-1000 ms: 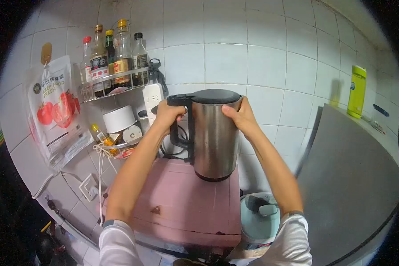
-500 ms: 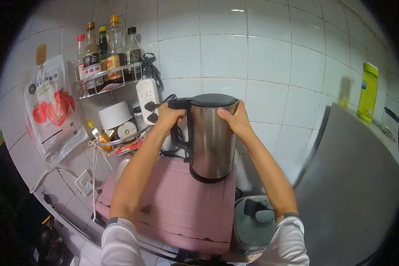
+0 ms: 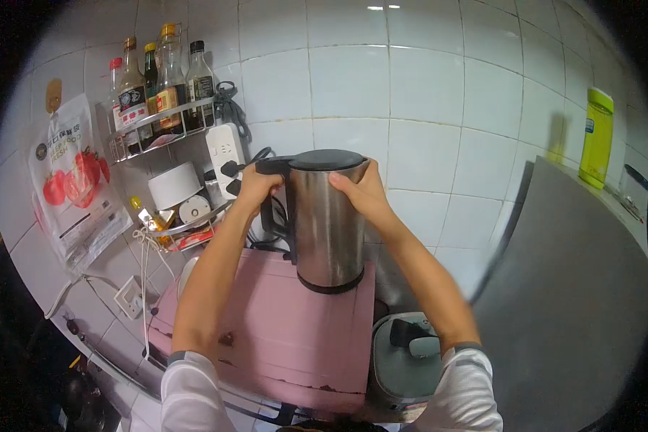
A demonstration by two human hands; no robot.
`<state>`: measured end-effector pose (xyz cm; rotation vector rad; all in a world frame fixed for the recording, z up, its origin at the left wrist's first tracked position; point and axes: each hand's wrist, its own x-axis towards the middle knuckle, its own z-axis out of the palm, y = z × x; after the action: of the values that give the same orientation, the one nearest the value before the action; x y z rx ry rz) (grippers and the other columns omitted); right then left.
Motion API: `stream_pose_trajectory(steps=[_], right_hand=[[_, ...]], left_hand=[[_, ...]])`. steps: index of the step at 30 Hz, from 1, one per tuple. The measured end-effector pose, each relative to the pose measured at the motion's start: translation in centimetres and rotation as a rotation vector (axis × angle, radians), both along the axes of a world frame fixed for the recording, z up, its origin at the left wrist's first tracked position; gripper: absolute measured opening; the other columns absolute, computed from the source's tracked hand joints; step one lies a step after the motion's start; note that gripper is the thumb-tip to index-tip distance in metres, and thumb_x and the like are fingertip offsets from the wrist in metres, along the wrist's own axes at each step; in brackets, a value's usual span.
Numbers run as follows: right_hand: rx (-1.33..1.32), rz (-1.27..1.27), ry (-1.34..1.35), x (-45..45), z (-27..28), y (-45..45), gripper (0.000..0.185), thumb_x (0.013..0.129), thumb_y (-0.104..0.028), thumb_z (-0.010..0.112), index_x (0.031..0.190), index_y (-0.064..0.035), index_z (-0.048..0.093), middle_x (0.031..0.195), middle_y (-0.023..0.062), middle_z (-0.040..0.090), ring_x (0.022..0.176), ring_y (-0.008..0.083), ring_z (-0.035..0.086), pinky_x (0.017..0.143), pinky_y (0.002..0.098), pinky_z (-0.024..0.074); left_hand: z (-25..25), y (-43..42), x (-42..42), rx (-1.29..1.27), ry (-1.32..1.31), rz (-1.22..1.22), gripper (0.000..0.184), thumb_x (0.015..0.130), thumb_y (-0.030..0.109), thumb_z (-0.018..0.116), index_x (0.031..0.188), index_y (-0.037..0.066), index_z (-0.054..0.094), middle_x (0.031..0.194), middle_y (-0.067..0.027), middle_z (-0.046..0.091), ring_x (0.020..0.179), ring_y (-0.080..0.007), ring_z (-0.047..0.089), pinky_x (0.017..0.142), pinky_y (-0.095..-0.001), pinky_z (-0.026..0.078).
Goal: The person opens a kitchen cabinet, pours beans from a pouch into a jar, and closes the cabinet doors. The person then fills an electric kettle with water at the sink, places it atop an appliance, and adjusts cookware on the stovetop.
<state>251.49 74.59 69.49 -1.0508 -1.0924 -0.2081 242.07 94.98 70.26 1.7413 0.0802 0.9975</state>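
And here's the stainless-steel electric kettle (image 3: 331, 223), upright above the back right part of the chipped pink counter (image 3: 288, 331), its dark base right by the edge; whether it bears on the surface, I can't tell from here. 2 hands on it, and the split makes sense: a tall, smooth cylinder with a handle on 1 side probably wants a second hold opposite to stop it tipping. Black lid (image 3: 328, 158) on, well clear of both palms.

Left hand (image 3: 258, 189) now: fingers curled round the top of the black handle (image 3: 268, 220), gripping it, thumb lying across toward the steel. Over on the other side, the right hand (image 3: 363, 193) cups the upper wall, thumb pressed on the near face, the remaining fingers out of sight behind. That's a clasp, not a hook, presumably because there's nothing to hook on that flank.

Both forearms run forward and inward from short white sleeves (image 3: 191, 389), making a near-even V, the wrists high beside the rim. Just behind the left hand hangs the white power strip (image 3: 225, 142), 2 black plugs (image 3: 232, 178) in it, handily close for a corded appliance.
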Motion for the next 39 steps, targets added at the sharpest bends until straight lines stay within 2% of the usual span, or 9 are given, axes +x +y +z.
stream_pose_trajectory(steps=[9, 11, 12, 13, 16, 20, 25, 31, 39], right_hand=[[-0.045, -0.015, 0.020, -0.1, -0.5, -0.8, 0.061, 0.070, -0.023, 0.074, 0.107, 0.0087, 0.037, 0.101, 0.0156, 0.052, 0.094, 0.0182, 0.052, 0.080, 0.0301, 0.0447], [-0.052, -0.008, 0.025, -0.3, -0.5, -0.8, 0.062, 0.070, -0.024, 0.074, 0.108, 0.0083, 0.036, 0.102, 0.0158, 0.051, 0.095, 0.0183, 0.052, 0.081, 0.0302, 0.0443], [-0.045, 0.018, 0.038, -0.5, -0.5, -0.9, 0.063, 0.070, -0.025, 0.074, 0.108, 0.0083, 0.036, 0.102, 0.0159, 0.051, 0.096, 0.0188, 0.052, 0.081, 0.0306, 0.0442], [-0.038, 0.045, 0.052, -0.5, -0.6, -0.9, 0.064, 0.070, -0.027, 0.074, 0.109, 0.0084, 0.036, 0.102, 0.0160, 0.051, 0.096, 0.0193, 0.052, 0.082, 0.0311, 0.0442], [0.000, -0.005, 0.027, 0.6, -1.6, 0.1, 0.066, 0.069, -0.027, 0.075, 0.109, 0.0082, 0.037, 0.103, 0.0165, 0.052, 0.096, 0.0205, 0.052, 0.083, 0.0320, 0.0438], [-0.013, -0.025, 0.034, 0.8, -1.8, 0.3, 0.067, 0.069, -0.029, 0.075, 0.110, 0.0077, 0.037, 0.104, 0.0171, 0.053, 0.097, 0.0215, 0.052, 0.083, 0.0328, 0.0435], [-0.014, -0.056, 0.041, 0.3, -1.9, 0.1, 0.068, 0.068, -0.033, 0.074, 0.111, 0.0065, 0.038, 0.105, 0.0168, 0.053, 0.098, 0.0222, 0.052, 0.084, 0.0332, 0.0429], [-0.020, -0.057, 0.041, 0.1, -2.0, 0.0, 0.067, 0.069, -0.033, 0.074, 0.111, 0.0055, 0.037, 0.105, 0.0157, 0.051, 0.096, 0.0219, 0.051, 0.084, 0.0327, 0.0420], [-0.004, -0.085, 0.011, 0.0, -2.1, 0.1, 0.070, 0.069, -0.038, 0.073, 0.111, 0.0053, 0.037, 0.105, 0.0165, 0.051, 0.097, 0.0229, 0.052, 0.083, 0.0338, 0.0425]], left_hand=[[-0.8, -0.5, -0.2, 0.022, 0.021, -0.001, 0.008, 0.064, -0.001, 0.060, 0.071, 0.000, 0.058, 0.059, -0.0041, 0.056, 0.046, -0.0100, 0.048, 0.044, -0.0224, 0.038], [-1.4, -1.4, -0.2, 0.011, -0.116, 0.118, 0.016, 0.066, 0.003, 0.063, 0.081, -0.001, 0.057, 0.068, -0.0038, 0.058, 0.054, -0.0108, 0.052, 0.054, -0.0231, 0.044], [-1.4, -2.4, -1.2, 0.122, -0.090, 0.169, 0.037, 0.065, 0.006, 0.064, 0.098, -0.004, 0.050, 0.090, -0.0128, 0.057, 0.082, -0.0205, 0.055, 0.075, -0.0305, 0.045], [-2.4, -2.6, -1.6, 0.116, -0.083, 0.175, 0.037, 0.065, 0.006, 0.064, 0.098, -0.004, 0.050, 0.090, -0.0128, 0.057, 0.082, -0.0205, 0.055, 0.075, -0.0305, 0.045], [-5.7, -3.6, -3.9, 0.604, 0.023, 0.644, 0.069, 0.060, 0.010, 0.064, 0.117, -0.011, 0.031, 0.117, -0.0291, 0.034, 0.114, -0.0409, 0.029, 0.097, -0.0430, 0.027], [-10.1, -6.3, -7.6, 0.610, 0.059, 0.730, 0.071, 0.061, 0.013, 0.065, 0.118, -0.013, 0.031, 0.118, -0.0286, 0.034, 0.113, -0.0404, 0.031, 0.098, -0.0430, 0.027], [-12.0, -7.4, -8.8, 0.367, 0.680, 0.334, 0.066, 0.067, 0.019, 0.063, 0.122, -0.006, 0.036, 0.121, -0.0288, 0.036, 0.115, -0.0415, 0.033, 0.100, -0.0432, 0.027], [-15.6, -5.9, -7.1, 0.687, 0.671, 0.265, 0.069, 0.070, 0.019, 0.058, 0.131, 0.001, 0.031, 0.129, -0.0249, 0.033, 0.118, -0.0411, 0.032, 0.099, -0.0430, 0.029], [-16.2, -5.3, -6.1, 0.612, 0.692, 0.294, 0.066, 0.071, 0.020, 0.057, 0.131, 0.005, 0.036, 0.131, -0.0243, 0.032, 0.119, -0.0414, 0.030, 0.101, -0.0431, 0.025]])
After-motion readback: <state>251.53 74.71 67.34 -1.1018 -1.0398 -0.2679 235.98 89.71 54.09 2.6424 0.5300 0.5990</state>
